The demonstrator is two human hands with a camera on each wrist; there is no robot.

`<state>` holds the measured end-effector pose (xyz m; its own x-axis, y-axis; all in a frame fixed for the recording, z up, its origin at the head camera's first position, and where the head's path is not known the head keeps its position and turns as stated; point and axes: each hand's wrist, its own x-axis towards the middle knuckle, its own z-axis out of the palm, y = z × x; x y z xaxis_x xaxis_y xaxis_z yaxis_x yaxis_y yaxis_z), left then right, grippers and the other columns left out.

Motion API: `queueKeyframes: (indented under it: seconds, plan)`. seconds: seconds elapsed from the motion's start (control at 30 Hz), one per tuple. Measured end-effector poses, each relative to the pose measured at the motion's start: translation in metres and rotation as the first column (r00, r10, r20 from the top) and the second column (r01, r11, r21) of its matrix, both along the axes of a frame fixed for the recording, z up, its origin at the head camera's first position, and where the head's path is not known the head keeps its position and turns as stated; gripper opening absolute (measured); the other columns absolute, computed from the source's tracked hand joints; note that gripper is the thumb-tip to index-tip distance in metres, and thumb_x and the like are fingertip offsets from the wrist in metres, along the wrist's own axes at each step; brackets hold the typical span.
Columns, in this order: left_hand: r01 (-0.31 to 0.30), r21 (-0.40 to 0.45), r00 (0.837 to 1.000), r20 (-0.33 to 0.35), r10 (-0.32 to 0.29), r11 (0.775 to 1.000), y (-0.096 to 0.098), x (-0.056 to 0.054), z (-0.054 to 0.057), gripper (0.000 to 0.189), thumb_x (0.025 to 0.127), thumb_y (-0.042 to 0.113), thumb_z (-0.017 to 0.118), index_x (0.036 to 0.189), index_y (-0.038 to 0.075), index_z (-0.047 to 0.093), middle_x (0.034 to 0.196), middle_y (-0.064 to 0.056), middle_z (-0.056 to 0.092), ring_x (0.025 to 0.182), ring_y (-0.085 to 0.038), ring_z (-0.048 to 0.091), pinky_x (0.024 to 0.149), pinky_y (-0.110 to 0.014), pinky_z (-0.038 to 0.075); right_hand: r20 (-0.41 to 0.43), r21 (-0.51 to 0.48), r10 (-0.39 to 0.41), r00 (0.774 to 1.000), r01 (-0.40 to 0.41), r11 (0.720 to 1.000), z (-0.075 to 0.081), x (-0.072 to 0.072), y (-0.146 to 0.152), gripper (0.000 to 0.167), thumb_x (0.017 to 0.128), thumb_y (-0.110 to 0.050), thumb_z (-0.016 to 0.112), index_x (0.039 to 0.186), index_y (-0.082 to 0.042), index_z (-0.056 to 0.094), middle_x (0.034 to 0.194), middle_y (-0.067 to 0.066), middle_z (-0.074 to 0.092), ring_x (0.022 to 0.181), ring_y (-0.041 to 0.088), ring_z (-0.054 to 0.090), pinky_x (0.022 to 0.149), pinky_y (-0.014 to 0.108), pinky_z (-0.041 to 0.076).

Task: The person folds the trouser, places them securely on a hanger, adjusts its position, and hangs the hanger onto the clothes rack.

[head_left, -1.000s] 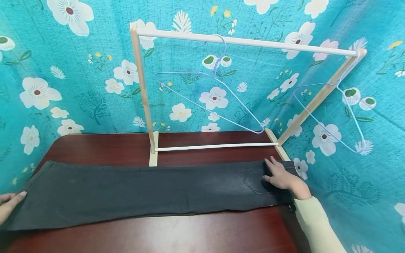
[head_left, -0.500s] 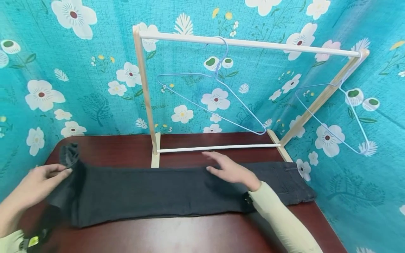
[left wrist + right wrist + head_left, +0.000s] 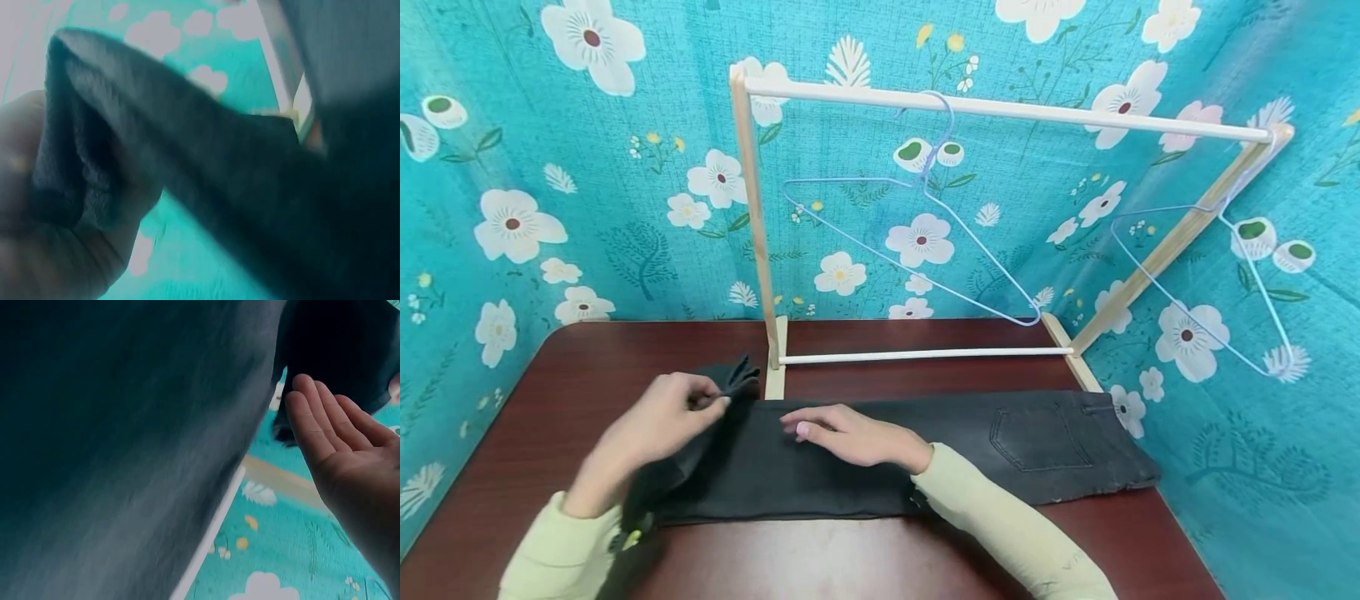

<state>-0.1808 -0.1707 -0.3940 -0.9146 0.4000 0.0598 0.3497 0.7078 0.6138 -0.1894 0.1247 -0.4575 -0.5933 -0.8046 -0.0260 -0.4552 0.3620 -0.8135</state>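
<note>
Because only the left hand [image 3: 662, 421] pinches the long black denim trousers [image 3: 962, 433], they may skew; the right hand [image 3: 853, 437] holds nothing.

The left hand [image 3: 655, 417] hides part of the lifted leg end of the dark jeans [image 3: 827, 483], blurred in the left wrist view. The near side of the table [image 3: 790, 558] is cut off. Whether the right hand [image 3: 857, 437] touches the jeans is unclear.

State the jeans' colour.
Dark charcoal, near black: the jeans show it best in the head view; both wrist views look blue-tinted.
</note>
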Motion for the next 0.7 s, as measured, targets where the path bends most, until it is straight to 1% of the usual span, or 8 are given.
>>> queueKeyframes:
  seconds: [0.13,0.27,0.33,0.43,0.5,0.6,0.63,0.7]
  plan:
    - [0.008,0.005,1.0,0.004,-0.008,1.0,0.035,0.006,-0.009,0.012,0.094,0.014,0.069,0.085,0.009,0.073,0.063,0.004,0.052,0.056,-0.012,0.045,0.054,-0.026,0.037,0.117,-0.058,0.017,0.993,-0.01,0.998,0.0,0.001,-0.011,0.063,0.112,-0.044,0.025,0.15,0.002,0.045,0.143,0.018,0.06,0.122,0.023,0.065,0.103,0.024,0.049]
    - [0.006,0.002,1.0,-0.011,-0.006,1.0,0.061,0.015,-0.016,0.009,0.094,0.013,0.07,0.087,0.009,0.073,0.063,0.004,0.052,0.056,-0.011,0.042,0.053,-0.026,0.034,0.225,-0.11,-0.024,0.974,0.05,0.993,-0.002,0.0,-0.015,0.076,0.11,-0.055,0.021,0.144,0.006,0.049,0.136,0.024,0.062,0.121,0.03,0.065,0.103,0.029,0.051]
    - [0.002,0.002,1.0,-0.014,-0.002,1.0,0.071,0.02,-0.018,0.008,0.094,0.013,0.071,0.087,0.009,0.072,0.064,0.004,0.054,0.056,-0.01,0.042,0.052,-0.026,0.034,0.275,-0.131,-0.058,0.96,0.097,0.987,-0.004,-0.001,-0.014,0.082,0.107,-0.06,0.02,0.139,0.009,0.051,0.132,0.027,0.062,0.121,0.034,0.064,0.102,0.031,0.052]
    - [0.005,0.024,1.0,-0.03,-0.004,1.0,0.083,0.026,-0.021,0.003,0.091,0.011,0.074,0.09,0.008,0.072,0.07,0.005,0.06,0.059,-0.009,0.046,0.054,-0.025,0.037,0.364,-0.16,-0.1,0.926,0.168,0.973,-0.006,-0.002,-0.01,0.087,0.106,-0.063,0.02,0.138,0.011,0.051,0.132,0.028,0.06,0.123,0.038,0.062,0.099,0.037,0.055]
    - [0.033,0.048,0.998,-0.06,-0.03,0.998,0.09,0.029,-0.024,0.007,0.088,0.008,0.077,0.093,0.008,0.073,0.079,0.004,0.066,0.066,-0.008,0.052,0.059,-0.025,0.042,0.416,-0.169,-0.12,0.902,0.206,0.964,-0.007,-0.004,-0.008,0.084,0.108,-0.061,0.02,0.138,0.011,0.05,0.133,0.028,0.058,0.122,0.037,0.062,0.096,0.039,0.057]
    - [0.112,0.084,0.99,-0.093,-0.104,0.99,0.098,0.033,-0.029,0.019,0.084,0.005,0.079,0.102,0.007,0.073,0.093,0.0,0.071,0.079,-0.009,0.061,0.069,-0.029,0.051,0.448,-0.161,-0.169,0.878,0.265,0.951,-0.008,-0.008,-0.006,0.07,0.111,-0.051,0.024,0.137,0.008,0.05,0.128,0.023,0.061,0.111,0.026,0.067,0.088,0.038,0.06]
    - [0.143,0.089,0.986,-0.101,-0.134,0.986,0.099,0.034,-0.031,0.022,0.084,0.004,0.08,0.105,0.007,0.073,0.098,-0.001,0.071,0.085,-0.01,0.063,0.073,-0.03,0.053,0.445,-0.159,-0.184,0.877,0.28,0.947,-0.009,-0.009,-0.005,0.063,0.112,-0.046,0.026,0.136,0.007,0.051,0.124,0.021,0.063,0.106,0.023,0.069,0.086,0.037,0.06]
    - [0.199,0.103,0.978,-0.09,-0.19,0.975,0.103,0.037,-0.035,0.028,0.084,0.004,0.08,0.111,0.006,0.072,0.106,-0.003,0.071,0.093,-0.013,0.066,0.08,-0.033,0.056,0.4,-0.151,-0.221,0.889,0.302,0.941,-0.01,-0.011,-0.003,0.049,0.112,-0.038,0.034,0.133,0.002,0.054,0.113,0.014,0.065,0.094,0.013,0.068,0.081,0.031,0.059]
